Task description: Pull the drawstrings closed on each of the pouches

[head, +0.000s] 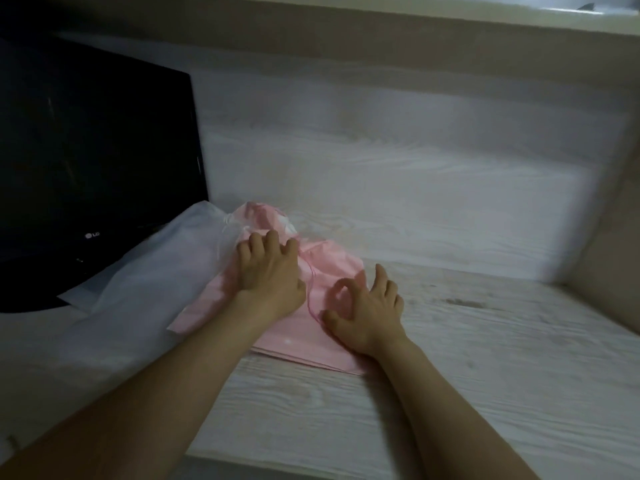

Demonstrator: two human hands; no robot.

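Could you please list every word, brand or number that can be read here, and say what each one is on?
"LG", with a round logo beside it, in pale print on the lower bezel of the black monitor.
Small marks lower on the same bezel: too small to read.
Pink pouches and white pouch: no print can be seen on them.
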